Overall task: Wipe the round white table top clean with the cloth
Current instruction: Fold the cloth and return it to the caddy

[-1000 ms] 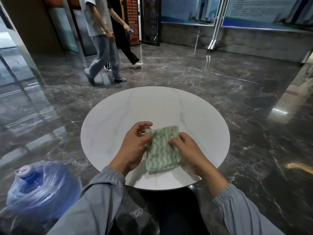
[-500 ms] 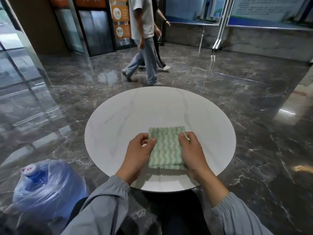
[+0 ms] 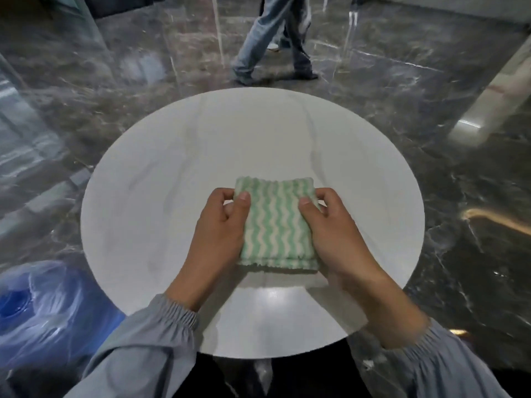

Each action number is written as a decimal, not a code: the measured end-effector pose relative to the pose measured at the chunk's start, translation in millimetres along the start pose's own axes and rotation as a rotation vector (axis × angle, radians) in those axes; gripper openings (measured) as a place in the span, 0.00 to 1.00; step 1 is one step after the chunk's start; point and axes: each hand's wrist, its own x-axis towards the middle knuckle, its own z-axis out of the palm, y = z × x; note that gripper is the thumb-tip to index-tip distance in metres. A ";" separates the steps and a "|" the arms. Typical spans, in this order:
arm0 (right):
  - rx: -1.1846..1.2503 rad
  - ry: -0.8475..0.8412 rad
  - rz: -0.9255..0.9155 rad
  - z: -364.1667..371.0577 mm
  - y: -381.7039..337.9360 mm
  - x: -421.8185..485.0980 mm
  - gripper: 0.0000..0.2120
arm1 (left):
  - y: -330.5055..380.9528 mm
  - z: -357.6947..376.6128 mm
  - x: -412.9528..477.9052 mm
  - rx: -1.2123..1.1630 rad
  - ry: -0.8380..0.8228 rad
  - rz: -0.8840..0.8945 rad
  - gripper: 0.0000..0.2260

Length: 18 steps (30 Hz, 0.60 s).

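Note:
A folded cloth with green and white wavy stripes lies over the near middle of the round white marble table top. My left hand pinches its left edge, thumb on top and fingers curled beside it. My right hand pinches the right edge the same way. The cloth's near edge casts a shadow on the table, so I cannot tell whether it rests flat.
A blue water jug wrapped in clear plastic stands on the floor at my near left. Two people's legs cross the dark polished marble floor just beyond the table's far edge. A pale column base stands at the right.
The cloth, held crooked a second ago, is now squared up and held flat between both hands nearer the table's middle. The view has tilted down and closer. The walkers have moved right.

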 end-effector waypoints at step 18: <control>0.042 0.494 0.218 -130.2 -239.2 -48.7 0.08 | 277.1 88.5 39.1 0.020 -0.498 -0.205 0.09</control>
